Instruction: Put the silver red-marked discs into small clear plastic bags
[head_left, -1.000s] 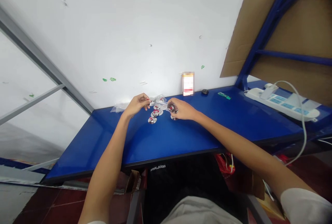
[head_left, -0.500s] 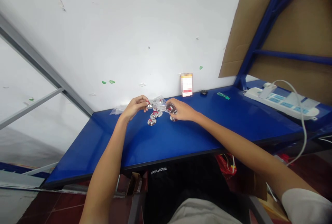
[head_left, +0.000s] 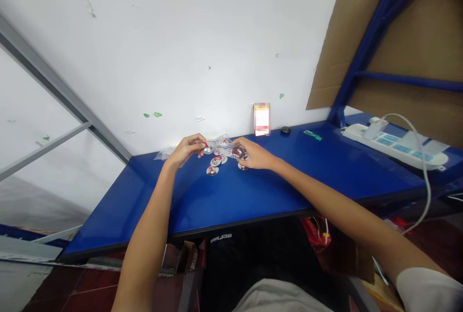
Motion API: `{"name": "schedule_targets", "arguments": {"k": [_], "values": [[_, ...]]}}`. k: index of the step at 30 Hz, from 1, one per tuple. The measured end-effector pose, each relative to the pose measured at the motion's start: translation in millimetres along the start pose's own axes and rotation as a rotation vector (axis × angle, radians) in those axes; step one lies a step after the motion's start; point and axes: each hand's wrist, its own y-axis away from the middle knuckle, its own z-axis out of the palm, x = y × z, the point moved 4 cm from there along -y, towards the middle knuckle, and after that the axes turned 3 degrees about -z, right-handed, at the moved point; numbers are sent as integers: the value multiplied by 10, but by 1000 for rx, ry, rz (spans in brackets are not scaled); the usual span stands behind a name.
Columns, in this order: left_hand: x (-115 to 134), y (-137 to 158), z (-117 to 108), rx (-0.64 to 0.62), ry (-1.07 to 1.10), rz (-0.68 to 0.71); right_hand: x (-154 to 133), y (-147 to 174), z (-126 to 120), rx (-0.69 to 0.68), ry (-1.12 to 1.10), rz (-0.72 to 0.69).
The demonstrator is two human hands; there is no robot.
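My left hand (head_left: 190,150) is closed, pinching the red cord of a small silver finger cymbal (head_left: 209,148), which is tilted with its domed face toward me. My right hand (head_left: 253,154) has its fingers wrapped round a shiny finger cymbal (head_left: 238,152); whether more than one is in its grip I cannot tell. Between the hands lie several loose finger cymbals (head_left: 216,161) with red cords, partly overlapping. One finger cymbal (head_left: 212,171) rests apart at the front of the pile. Behind them a clear plastic bag (head_left: 224,140) is partly hidden.
A blue table (head_left: 231,201) stands against a white wall. Along its back are a card-like box (head_left: 262,120), a small black object (head_left: 285,130) and a green item (head_left: 312,135). At the right sits a white power strip (head_left: 394,147) with a cable. More clear plastic (head_left: 164,153) lies behind my left hand.
The finger cymbal in my left hand has turned, so more of its face shows. My right hand keeps its hold in nearly the same place. The view has shifted slightly.
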Motion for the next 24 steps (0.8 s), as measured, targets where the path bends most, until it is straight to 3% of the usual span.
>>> {"name": "schedule_targets", "arguments": {"k": [5, 13, 19, 24], "values": [[-15, 12, 52, -88, -5, -33, 19, -4, 39, 4, -69, -10], [39, 42, 68, -107, -38, -30, -30, -7, 25, 29, -106, -36], [82, 41, 84, -55, -113, 12, -86, -1, -4, 17, -123, -67], [81, 44, 176, -109, -209, 11, -76, 1, 11, 21, -126, -56]]}}
